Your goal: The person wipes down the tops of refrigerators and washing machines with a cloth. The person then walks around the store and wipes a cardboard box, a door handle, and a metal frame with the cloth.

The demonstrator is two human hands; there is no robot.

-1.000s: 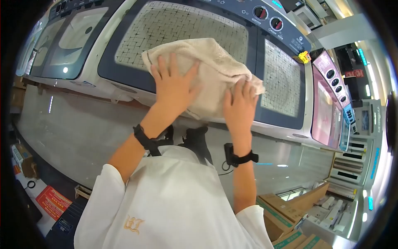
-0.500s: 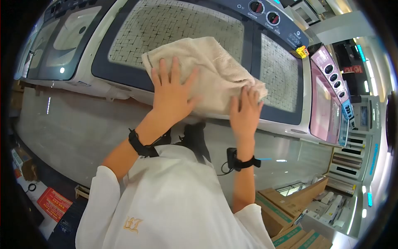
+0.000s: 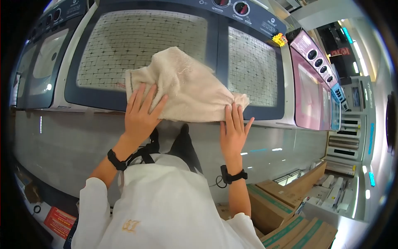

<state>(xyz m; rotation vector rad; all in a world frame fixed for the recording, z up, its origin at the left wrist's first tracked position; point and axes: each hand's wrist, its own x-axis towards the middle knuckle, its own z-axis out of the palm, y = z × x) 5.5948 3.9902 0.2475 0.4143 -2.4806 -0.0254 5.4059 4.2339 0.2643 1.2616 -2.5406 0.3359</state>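
Note:
A beige towel (image 3: 186,89) lies rumpled across the front of a washing machine (image 3: 217,62) that has dark edging and patterned lids. My left hand (image 3: 143,110) rests on the towel's left front part, fingers spread. At the towel's right front edge is my right hand (image 3: 234,126), its fingers stretched out and touching the cloth near a bunched corner. Both hands lie flat rather than gripping. The washer's front edge under the towel is hidden.
A dark-lidded washer (image 3: 45,62) stands to the left and a pink washer (image 3: 311,91) to the right. A yellow tag (image 3: 279,40) sits by the control panel. Cardboard boxes (image 3: 269,207) are stacked behind at lower right, on the shiny floor (image 3: 74,141).
Both hands have moved toward the machine's front edge. The towel's left edge now lies further left, and its folds have shifted. The camera view has shifted too.

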